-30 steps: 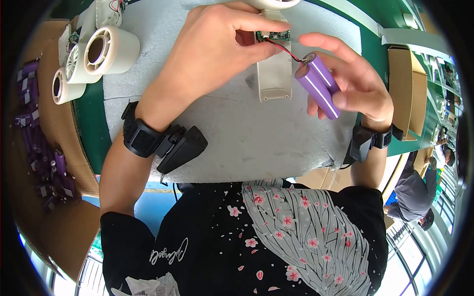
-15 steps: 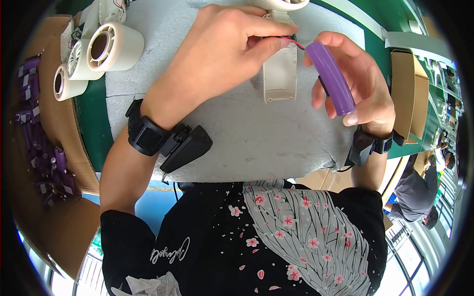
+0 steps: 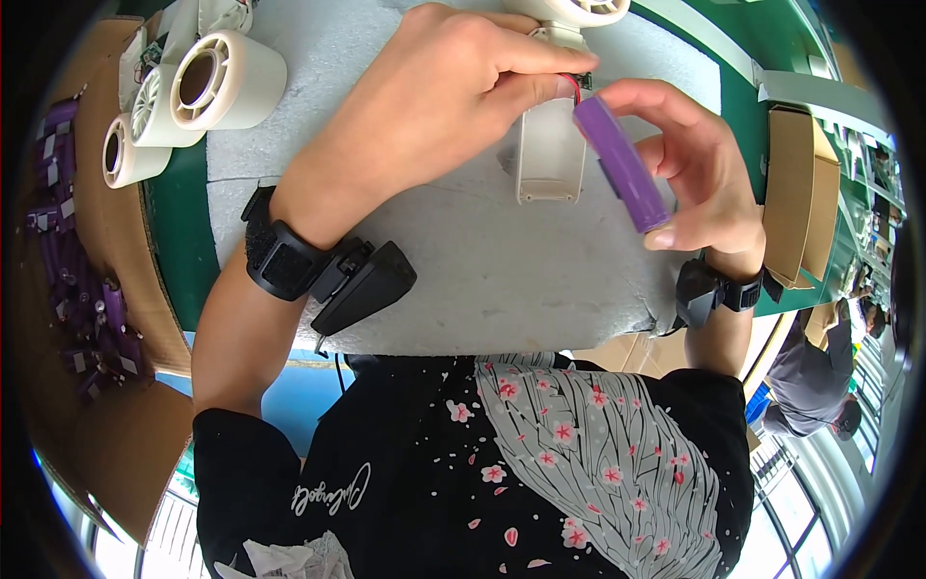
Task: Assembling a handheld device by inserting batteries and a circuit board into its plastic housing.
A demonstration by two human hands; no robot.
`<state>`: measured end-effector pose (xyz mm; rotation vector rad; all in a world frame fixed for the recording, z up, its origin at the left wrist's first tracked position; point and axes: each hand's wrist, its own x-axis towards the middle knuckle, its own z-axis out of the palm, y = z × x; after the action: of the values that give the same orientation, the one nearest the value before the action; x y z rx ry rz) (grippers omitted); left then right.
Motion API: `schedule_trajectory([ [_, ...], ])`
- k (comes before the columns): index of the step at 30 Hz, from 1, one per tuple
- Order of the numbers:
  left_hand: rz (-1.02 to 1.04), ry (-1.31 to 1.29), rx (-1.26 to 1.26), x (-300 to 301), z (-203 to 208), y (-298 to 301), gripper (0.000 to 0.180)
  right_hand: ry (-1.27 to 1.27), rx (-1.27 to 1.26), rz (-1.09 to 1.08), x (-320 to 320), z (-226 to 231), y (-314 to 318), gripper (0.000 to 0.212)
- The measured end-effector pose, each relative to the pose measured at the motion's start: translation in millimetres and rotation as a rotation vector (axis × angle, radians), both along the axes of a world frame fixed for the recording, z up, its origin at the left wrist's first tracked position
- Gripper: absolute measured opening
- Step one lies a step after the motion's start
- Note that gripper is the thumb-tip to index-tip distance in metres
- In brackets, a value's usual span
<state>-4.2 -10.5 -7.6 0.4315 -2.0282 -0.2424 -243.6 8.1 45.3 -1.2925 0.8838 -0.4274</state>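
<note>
My right hand [image 3: 709, 179] is closed on a purple cylindrical battery [image 3: 622, 164], fingers at its far end and thumb at the near end. A red wire [image 3: 576, 87] runs from the battery's far end to a small dark-green circuit board [image 3: 585, 80]. Thumb and forefinger of my left hand [image 3: 482, 77] pinch that board, and its inner edge is hidden by them. Below lies an off-white handheld-fan housing [image 3: 550, 159], its long open handle toward me and its round head [image 3: 579, 12] at the top edge. The battery is held just right of the handle, tilted.
White foam sheet [image 3: 463, 280] covers the green bench. Several round off-white fan heads [image 3: 231, 82] stand at the left. Beyond them a cardboard box [image 3: 125, 251] holds many purple batteries [image 3: 72, 261]. An open cardboard box [image 3: 801, 193] sits at the right, and a person [image 3: 810, 372] is farther off.
My right hand has brought the battery left, closer to the housing and my left hand. The red wire now bends more sharply. My left hand has shifted slightly right, still pinching.
</note>
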Motion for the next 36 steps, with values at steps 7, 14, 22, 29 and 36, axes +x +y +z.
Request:
schedule_trajectory([
  [7, -0.061, -0.059, -0.009, 7.6, -1.1, -4.5, 0.026, 0.195, -0.382, 0.003, 18.9, -3.2, 19.6, 0.068],
  [14, -0.072, -0.133, 0.023, 10.4, 10.8, -1.7, 0.027, 0.447, -0.757, 0.046, 28.8, -5.6, 31.5, 0.069],
  [22, -0.038, -0.159, -0.013, 11.8, 11.7, 0.5, 0.032, 0.462, -1.029, 0.011, 34.4, -8.1, 38.5, 0.064],
  [29, -0.039, -0.292, 0.774, 11.3, 45.6, 14.4, 0.036, 0.527, -1.015, -0.012, 36.4, -6.8, 48.8, 0.057],
  [36, -0.018, -0.338, 0.790, 10.8, 46.3, 8.7, 0.037, 0.526, -0.993, -0.039, 37.7, -5.6, 45.5, 0.057],
])
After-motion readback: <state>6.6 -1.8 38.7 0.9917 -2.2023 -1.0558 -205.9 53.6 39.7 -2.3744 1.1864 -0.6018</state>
